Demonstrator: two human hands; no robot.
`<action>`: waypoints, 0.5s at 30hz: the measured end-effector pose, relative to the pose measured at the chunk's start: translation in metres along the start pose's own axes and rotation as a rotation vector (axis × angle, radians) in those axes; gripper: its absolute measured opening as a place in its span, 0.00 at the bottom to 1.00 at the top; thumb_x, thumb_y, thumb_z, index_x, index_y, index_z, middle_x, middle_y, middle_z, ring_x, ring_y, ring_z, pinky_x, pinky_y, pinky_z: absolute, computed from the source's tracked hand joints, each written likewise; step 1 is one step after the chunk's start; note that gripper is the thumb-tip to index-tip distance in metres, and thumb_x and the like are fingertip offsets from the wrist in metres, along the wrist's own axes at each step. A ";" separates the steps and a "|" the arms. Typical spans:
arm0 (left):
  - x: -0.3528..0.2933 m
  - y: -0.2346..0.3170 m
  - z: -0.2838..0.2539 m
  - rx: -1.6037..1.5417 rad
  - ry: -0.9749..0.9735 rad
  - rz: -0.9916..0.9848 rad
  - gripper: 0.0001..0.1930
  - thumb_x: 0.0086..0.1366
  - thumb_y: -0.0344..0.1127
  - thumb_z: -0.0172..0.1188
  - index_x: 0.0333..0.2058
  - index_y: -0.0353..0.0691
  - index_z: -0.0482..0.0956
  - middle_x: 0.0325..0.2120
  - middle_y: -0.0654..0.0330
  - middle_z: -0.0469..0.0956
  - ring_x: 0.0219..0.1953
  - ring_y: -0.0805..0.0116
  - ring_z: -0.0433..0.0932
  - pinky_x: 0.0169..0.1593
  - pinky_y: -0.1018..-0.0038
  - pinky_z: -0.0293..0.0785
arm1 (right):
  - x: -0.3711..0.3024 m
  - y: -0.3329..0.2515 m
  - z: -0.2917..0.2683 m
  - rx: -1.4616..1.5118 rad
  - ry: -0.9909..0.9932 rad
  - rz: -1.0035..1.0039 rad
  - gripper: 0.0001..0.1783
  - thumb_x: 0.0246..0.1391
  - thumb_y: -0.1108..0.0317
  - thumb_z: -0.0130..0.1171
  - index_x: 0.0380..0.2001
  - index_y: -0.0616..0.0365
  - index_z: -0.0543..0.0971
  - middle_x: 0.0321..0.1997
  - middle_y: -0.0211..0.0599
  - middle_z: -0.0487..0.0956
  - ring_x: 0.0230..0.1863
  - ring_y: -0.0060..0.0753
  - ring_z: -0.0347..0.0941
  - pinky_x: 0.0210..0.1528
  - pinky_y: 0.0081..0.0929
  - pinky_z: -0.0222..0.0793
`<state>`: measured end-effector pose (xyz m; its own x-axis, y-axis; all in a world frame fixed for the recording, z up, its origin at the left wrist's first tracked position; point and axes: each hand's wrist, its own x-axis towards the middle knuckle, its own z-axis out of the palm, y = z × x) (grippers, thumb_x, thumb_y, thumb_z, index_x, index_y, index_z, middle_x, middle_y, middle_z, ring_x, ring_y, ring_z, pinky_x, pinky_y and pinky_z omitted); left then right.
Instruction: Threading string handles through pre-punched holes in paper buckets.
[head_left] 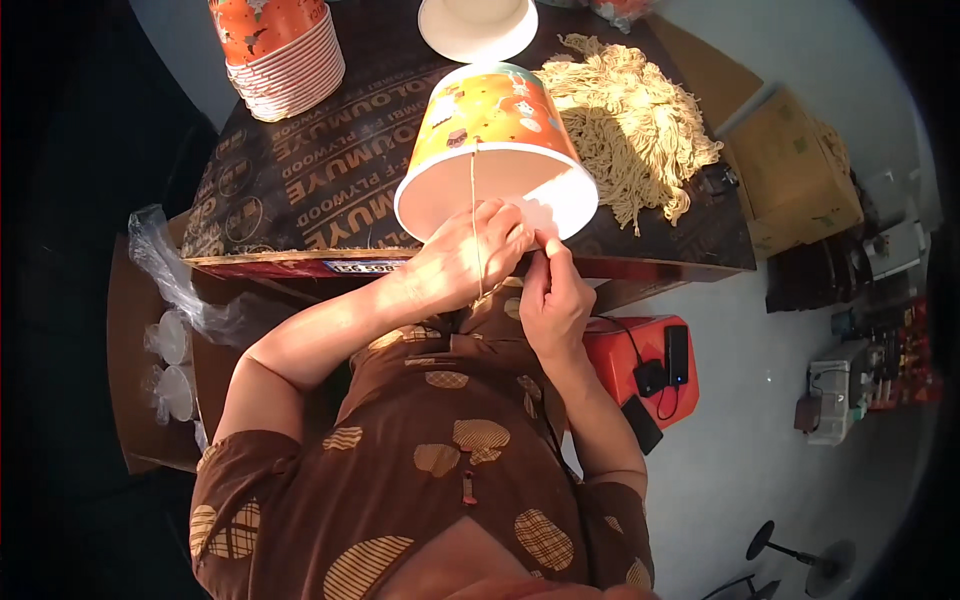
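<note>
A round paper bucket, orange and yellow with small printed figures, lies on its side on the table with its white mouth facing me. A thin cream string comes from the top of its rim, down across the mouth and over my left hand. That hand is closed, its curled fingers at the lower rim. Just right of it, my right hand is pinched, thumb and forefinger meeting at the same stretch of rim. What lies between its fingertips is too small and hidden to make out.
Beside the bucket lies a heap of cream strings. Stacked orange buckets stand at the back left, a white bowl-shaped piece behind. Below right sits a red stool with black devices; cardboard boxes stand farther right.
</note>
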<state>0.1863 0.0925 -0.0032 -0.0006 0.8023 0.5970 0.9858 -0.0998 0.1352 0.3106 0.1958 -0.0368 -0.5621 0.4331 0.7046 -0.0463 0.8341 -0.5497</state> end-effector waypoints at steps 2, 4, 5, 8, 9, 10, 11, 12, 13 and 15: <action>-0.001 -0.001 0.003 0.020 0.007 0.006 0.14 0.53 0.28 0.58 0.39 0.34 0.73 0.32 0.53 0.73 0.33 0.53 0.75 0.40 0.61 0.73 | 0.001 0.003 0.001 -0.013 0.002 -0.019 0.10 0.53 0.79 0.56 0.41 0.64 0.76 0.33 0.48 0.81 0.29 0.49 0.80 0.27 0.35 0.74; -0.002 -0.001 0.004 0.090 0.050 0.018 0.13 0.52 0.29 0.59 0.37 0.34 0.72 0.30 0.54 0.72 0.32 0.54 0.74 0.39 0.60 0.73 | 0.002 0.002 0.000 -0.023 0.003 -0.041 0.09 0.53 0.78 0.56 0.39 0.63 0.76 0.32 0.47 0.81 0.29 0.49 0.80 0.27 0.35 0.74; -0.003 0.000 0.004 0.090 0.049 0.017 0.13 0.52 0.29 0.59 0.37 0.34 0.72 0.30 0.54 0.72 0.32 0.54 0.74 0.39 0.60 0.73 | 0.003 0.000 -0.001 -0.018 -0.022 -0.002 0.09 0.53 0.78 0.57 0.39 0.62 0.76 0.31 0.47 0.81 0.29 0.48 0.80 0.27 0.35 0.73; -0.004 -0.001 0.006 0.107 0.098 0.001 0.13 0.50 0.28 0.60 0.35 0.35 0.70 0.28 0.55 0.72 0.32 0.53 0.75 0.38 0.60 0.72 | 0.006 -0.002 -0.002 0.023 -0.038 0.062 0.10 0.53 0.78 0.57 0.40 0.60 0.77 0.30 0.47 0.81 0.29 0.48 0.80 0.27 0.35 0.74; -0.005 -0.002 0.007 0.081 0.124 0.015 0.14 0.49 0.28 0.61 0.35 0.35 0.70 0.28 0.54 0.72 0.31 0.53 0.75 0.37 0.60 0.72 | 0.007 -0.003 -0.002 0.059 -0.029 0.086 0.11 0.53 0.78 0.57 0.41 0.59 0.77 0.30 0.48 0.81 0.30 0.48 0.80 0.28 0.35 0.74; -0.006 -0.003 0.008 0.055 0.149 0.028 0.14 0.48 0.27 0.62 0.34 0.35 0.70 0.28 0.54 0.73 0.30 0.53 0.75 0.36 0.60 0.72 | 0.008 -0.004 -0.001 0.058 -0.029 0.087 0.11 0.53 0.78 0.57 0.41 0.59 0.77 0.30 0.48 0.81 0.30 0.48 0.80 0.28 0.35 0.74; -0.009 -0.004 0.009 0.054 0.149 0.028 0.14 0.48 0.27 0.62 0.34 0.35 0.70 0.28 0.54 0.73 0.30 0.53 0.75 0.36 0.60 0.72 | 0.009 -0.006 -0.002 0.093 -0.042 0.113 0.13 0.54 0.78 0.56 0.43 0.59 0.77 0.32 0.49 0.81 0.31 0.49 0.80 0.29 0.35 0.74; -0.011 -0.004 0.009 0.069 0.133 0.022 0.14 0.50 0.29 0.60 0.36 0.36 0.70 0.29 0.56 0.73 0.32 0.55 0.75 0.38 0.61 0.72 | 0.010 -0.006 -0.002 0.127 -0.055 0.141 0.14 0.55 0.78 0.55 0.46 0.58 0.76 0.33 0.50 0.81 0.33 0.50 0.80 0.30 0.36 0.74; -0.013 -0.004 0.009 0.084 0.117 0.016 0.14 0.51 0.31 0.58 0.38 0.37 0.70 0.30 0.58 0.73 0.34 0.57 0.75 0.40 0.61 0.72 | 0.009 -0.006 -0.002 0.126 -0.054 0.142 0.14 0.55 0.78 0.55 0.46 0.58 0.76 0.33 0.50 0.81 0.33 0.50 0.80 0.30 0.36 0.74; -0.014 -0.003 0.007 0.070 0.110 0.009 0.14 0.51 0.31 0.59 0.37 0.37 0.71 0.30 0.58 0.73 0.33 0.56 0.76 0.40 0.61 0.72 | 0.009 -0.003 -0.004 0.149 -0.162 0.187 0.16 0.56 0.77 0.53 0.49 0.59 0.75 0.36 0.51 0.81 0.34 0.52 0.80 0.32 0.38 0.75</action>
<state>0.1846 0.0862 -0.0175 -0.0062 0.7317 0.6816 0.9951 -0.0625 0.0762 0.3088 0.1986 -0.0268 -0.6963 0.5048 0.5103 -0.0433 0.6801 -0.7318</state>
